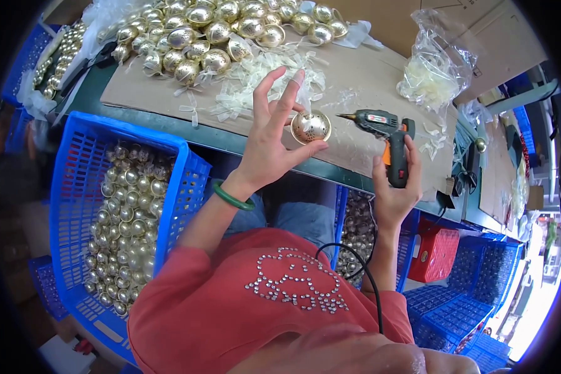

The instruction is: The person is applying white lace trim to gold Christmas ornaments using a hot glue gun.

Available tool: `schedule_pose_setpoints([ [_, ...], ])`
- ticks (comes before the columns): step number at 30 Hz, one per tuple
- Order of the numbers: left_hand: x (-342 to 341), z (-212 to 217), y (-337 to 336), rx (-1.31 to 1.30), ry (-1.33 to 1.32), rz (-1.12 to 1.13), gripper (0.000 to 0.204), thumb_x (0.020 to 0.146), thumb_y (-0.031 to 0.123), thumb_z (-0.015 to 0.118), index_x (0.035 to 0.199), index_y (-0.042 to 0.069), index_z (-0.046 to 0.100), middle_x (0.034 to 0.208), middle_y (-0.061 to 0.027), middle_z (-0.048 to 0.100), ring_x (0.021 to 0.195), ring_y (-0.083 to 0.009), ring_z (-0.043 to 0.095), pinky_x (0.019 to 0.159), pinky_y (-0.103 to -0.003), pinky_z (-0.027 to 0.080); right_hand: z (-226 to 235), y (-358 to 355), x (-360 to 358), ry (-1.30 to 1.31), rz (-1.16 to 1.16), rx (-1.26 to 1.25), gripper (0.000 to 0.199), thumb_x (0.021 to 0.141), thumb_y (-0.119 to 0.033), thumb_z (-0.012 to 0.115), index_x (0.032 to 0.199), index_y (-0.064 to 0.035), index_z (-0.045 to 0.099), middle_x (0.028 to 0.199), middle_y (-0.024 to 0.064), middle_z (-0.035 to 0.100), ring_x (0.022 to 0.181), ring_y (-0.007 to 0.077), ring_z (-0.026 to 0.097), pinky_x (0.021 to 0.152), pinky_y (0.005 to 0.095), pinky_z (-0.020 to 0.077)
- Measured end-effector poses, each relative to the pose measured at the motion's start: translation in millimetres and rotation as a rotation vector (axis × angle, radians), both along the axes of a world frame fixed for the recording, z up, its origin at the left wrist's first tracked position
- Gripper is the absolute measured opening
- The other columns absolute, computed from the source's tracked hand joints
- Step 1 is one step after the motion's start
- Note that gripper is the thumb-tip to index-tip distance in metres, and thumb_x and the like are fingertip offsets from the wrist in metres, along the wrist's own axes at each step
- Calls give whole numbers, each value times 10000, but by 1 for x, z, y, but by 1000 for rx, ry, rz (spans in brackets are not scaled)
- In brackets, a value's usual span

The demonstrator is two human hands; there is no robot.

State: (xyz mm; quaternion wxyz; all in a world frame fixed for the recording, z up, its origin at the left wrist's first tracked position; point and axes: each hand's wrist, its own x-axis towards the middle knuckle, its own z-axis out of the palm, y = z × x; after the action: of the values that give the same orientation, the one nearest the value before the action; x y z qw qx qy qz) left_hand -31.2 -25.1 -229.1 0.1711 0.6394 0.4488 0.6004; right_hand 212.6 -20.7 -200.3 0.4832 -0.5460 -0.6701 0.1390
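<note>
My left hand (279, 128) pinches a shiny gold bauble (310, 127) with a pale ribbon at its top, holding it above the front of the table. A green bangle (232, 196) circles that wrist. In my right hand (397, 194) is a dark green hot glue gun (380, 119) with an orange trigger, its nozzle pointing left toward the bauble but apart from it. Behind the bauble lies a heap of pale cream ribbon bows (255, 80) on the cardboard. Farther back is a large pile of gold baubles (217, 32), some with ribbons on them.
A blue plastic crate (184, 181) full of gold baubles stands at my left. Cardboard (355, 100) covers the green table. A clear bag of ribbon bows (429, 84) sits at the right. A black cord (369, 274) hangs by my right arm, near blue crates (445, 315).
</note>
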Motion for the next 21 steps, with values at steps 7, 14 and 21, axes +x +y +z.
schedule_pose_setpoints([
  [7,6,8,2,98,162,72,1120,735,190,951,1655,196,314,1633,-177,254,1083,-240,610,894,-371,609,2,-6,-9,2,105,56,634,838,-55,827,1425,-9,591,1227,134,720,931,139,712,708,268,596],
  [14,5,6,1,121,172,75,1114,725,213,959,1648,181,335,1637,-185,252,1084,-248,596,879,-360,600,0,-7,-8,-21,119,88,615,844,-52,817,1416,1,598,1227,134,721,953,150,718,733,273,603],
  [21,4,10,-1,103,163,72,1048,760,235,932,1639,181,364,1621,-212,236,1026,-263,659,927,-389,584,5,-15,-10,-1,116,32,587,868,-23,781,1426,-4,598,1223,133,717,1023,161,702,877,287,570],
])
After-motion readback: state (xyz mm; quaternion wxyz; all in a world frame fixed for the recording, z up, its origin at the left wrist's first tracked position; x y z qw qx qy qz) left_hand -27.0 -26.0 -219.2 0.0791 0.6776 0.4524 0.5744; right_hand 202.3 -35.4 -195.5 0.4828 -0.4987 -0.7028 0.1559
